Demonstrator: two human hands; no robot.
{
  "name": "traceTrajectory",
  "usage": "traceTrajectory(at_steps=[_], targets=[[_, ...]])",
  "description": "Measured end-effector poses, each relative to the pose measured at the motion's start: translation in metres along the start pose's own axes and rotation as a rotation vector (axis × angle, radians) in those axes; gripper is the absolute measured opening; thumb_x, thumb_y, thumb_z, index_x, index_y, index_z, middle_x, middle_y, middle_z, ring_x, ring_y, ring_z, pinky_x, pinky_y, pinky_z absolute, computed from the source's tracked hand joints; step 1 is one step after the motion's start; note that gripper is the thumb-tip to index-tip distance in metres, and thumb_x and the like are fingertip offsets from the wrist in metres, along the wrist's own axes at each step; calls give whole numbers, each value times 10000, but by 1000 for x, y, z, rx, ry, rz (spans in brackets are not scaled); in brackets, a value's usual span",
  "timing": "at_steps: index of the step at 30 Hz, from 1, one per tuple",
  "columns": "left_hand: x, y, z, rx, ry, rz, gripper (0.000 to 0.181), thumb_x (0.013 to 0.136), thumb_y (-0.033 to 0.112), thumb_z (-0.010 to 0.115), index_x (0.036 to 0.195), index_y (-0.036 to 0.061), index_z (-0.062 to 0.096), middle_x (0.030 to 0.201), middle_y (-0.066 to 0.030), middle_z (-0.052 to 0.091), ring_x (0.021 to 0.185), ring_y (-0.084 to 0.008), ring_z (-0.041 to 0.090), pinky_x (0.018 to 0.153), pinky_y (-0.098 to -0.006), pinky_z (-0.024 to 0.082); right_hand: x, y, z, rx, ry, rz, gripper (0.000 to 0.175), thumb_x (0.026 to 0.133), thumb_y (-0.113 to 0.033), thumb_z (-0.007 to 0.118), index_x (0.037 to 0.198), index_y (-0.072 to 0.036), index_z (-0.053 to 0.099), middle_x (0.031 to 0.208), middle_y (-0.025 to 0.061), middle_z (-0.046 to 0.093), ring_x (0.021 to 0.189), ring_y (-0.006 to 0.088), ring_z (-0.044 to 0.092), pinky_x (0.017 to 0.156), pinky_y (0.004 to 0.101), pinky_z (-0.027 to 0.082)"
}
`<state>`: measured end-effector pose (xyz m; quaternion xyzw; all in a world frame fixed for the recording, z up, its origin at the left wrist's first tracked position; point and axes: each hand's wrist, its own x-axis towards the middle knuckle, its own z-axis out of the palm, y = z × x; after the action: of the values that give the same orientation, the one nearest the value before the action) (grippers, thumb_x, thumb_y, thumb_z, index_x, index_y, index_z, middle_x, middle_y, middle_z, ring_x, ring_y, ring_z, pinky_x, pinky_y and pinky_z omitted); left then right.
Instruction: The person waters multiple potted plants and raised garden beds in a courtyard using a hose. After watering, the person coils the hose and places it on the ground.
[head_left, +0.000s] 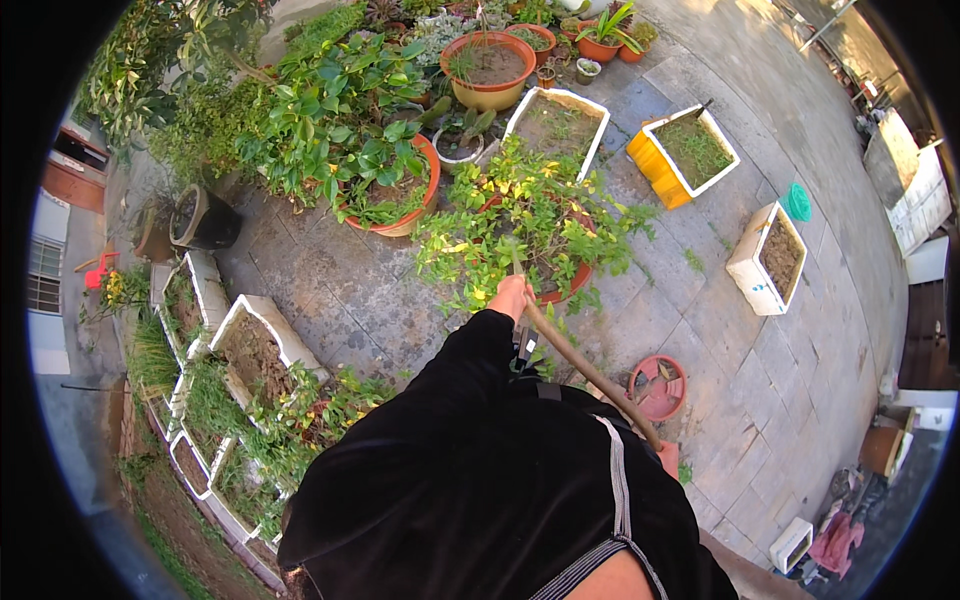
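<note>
My left hand (514, 294) is closed around a long wooden pole (581, 360) near its far end. My right hand (667, 459) grips the same pole lower down, beside my right hip, partly hidden by my black sleeve. The pole slants from there up towards the left hand. Just past the left hand, its short tip (517, 261) points into a leafy shrub (517, 210) with green and yellowing leaves. That shrub grows in a reddish round pot (574, 285), mostly covered by foliage. Whether the tip touches the soil or only the leaves, I cannot tell.
White foam planter boxes (592, 142) and a yellow-sided box (660, 172) stand ahead. Another soil-filled box (750, 262) is at right, by a green bucket (796, 202). A red plastic dish (657, 388) lies near my right side. Large potted plants (405, 202) and several planters (255, 352) line the left.
</note>
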<state>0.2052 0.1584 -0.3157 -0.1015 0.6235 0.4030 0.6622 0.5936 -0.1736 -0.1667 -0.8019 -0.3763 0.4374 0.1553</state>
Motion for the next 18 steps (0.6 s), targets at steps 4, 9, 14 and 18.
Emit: traceTrajectory(at_steps=[4, 9, 14, 18], targets=[[4, 3, -12, -45, -5, -33, 122, 881, 211, 471, 841, 99, 445, 596, -50, 458, 404, -188, 426, 376, -359, 383, -3, -1, 15, 48, -18, 9, 187, 691, -133, 708, 675, 30, 616, 583, -40, 509, 578, 61, 449, 510, 285, 393], [15, 5, -22, -15, -38, -36, 127, 887, 210, 458, 830, 98, 443, 571, -50, 457, 404, -197, 425, 384, -371, 383, -13, -18, 25, 26, -28, -3, 216, 698, -151, 711, 696, 46, 624, 580, -42, 500, 585, 56, 442, 504, 279, 392], [7, 12, -24, 18, -141, 7, 129, 884, 193, 464, 823, 82, 439, 586, -53, 464, 403, -189, 422, 384, -375, 391, -25, -45, 31, 3, -31, 40, 240, 703, -171, 714, 685, 48, 615, 579, -39, 500, 582, 57, 435, 494, 273, 385], [19, 15, -26, 19, -141, 18, 133, 881, 184, 467, 823, 67, 446, 599, -56, 481, 404, -180, 427, 378, -364, 394, -32, -62, 35, 52, -53, 48, 240, 702, -177, 708, 667, 39, 609, 577, -39, 498, 582, 56, 431, 490, 268, 374]])
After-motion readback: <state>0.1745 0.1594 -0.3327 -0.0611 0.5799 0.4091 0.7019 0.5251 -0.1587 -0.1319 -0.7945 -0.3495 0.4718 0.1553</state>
